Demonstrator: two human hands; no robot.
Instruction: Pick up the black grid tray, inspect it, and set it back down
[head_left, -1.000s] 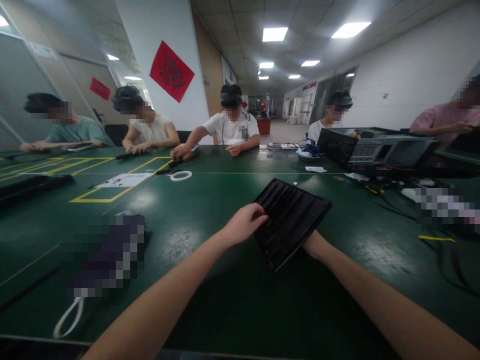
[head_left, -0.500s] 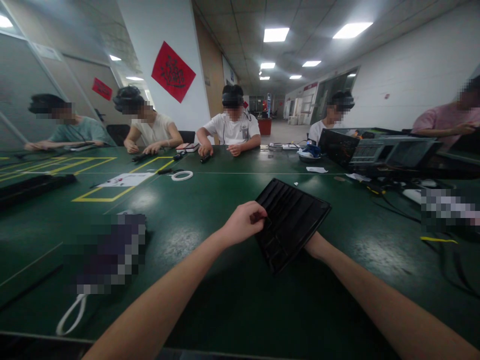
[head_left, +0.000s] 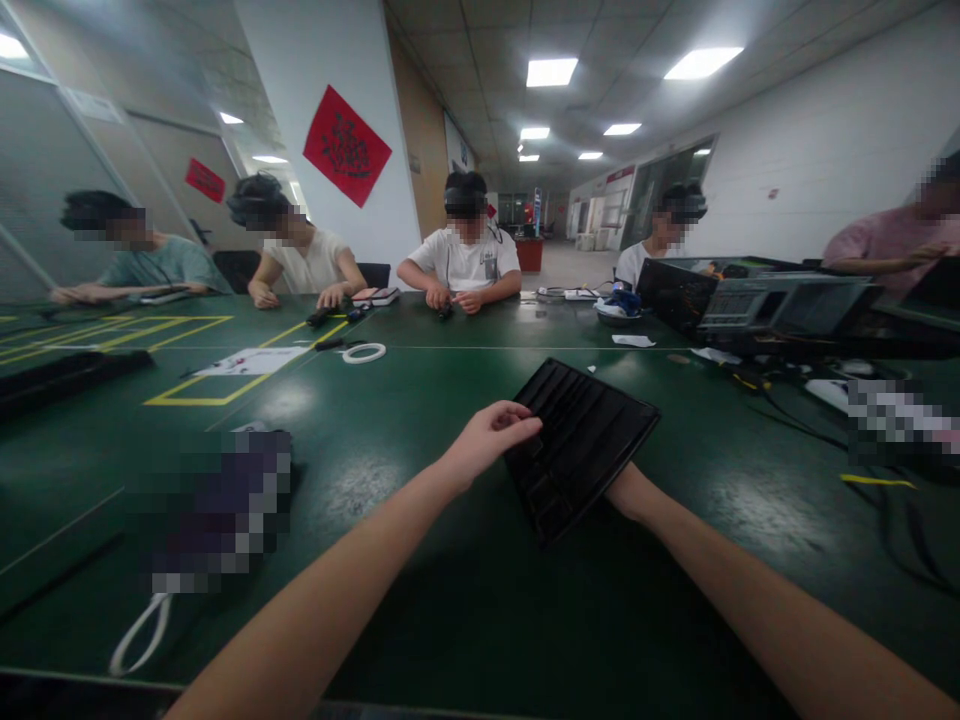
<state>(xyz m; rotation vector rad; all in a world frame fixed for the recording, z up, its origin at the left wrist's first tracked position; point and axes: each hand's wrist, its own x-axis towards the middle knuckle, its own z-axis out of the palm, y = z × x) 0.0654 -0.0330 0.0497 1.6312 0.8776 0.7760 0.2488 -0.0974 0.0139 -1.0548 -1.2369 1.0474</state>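
A black plastic tray [head_left: 583, 435] with long parallel compartments is held tilted above the green table, in front of me. My right hand [head_left: 630, 492] supports it from behind and below; the tray hides its fingers. At the tray's left side is my left hand [head_left: 501, 436], its fingers curled and the thumb laid along them, the tips over the compartments there. Whatever lies between those fingertips is too small or hidden to make out.
On the green table [head_left: 420, 600], a blurred-out dark object with a white strap [head_left: 142, 635] lies at left. Beyond it are a white ring [head_left: 364, 353] and a paper sheet [head_left: 251, 361]. An open computer case [head_left: 765, 300] stands at right. Several people sit around the table.
My left thumb has straightened over the tray, and the fingers have shifted slightly. The tray has moved a little to the left. Across the table, people's hands have moved.
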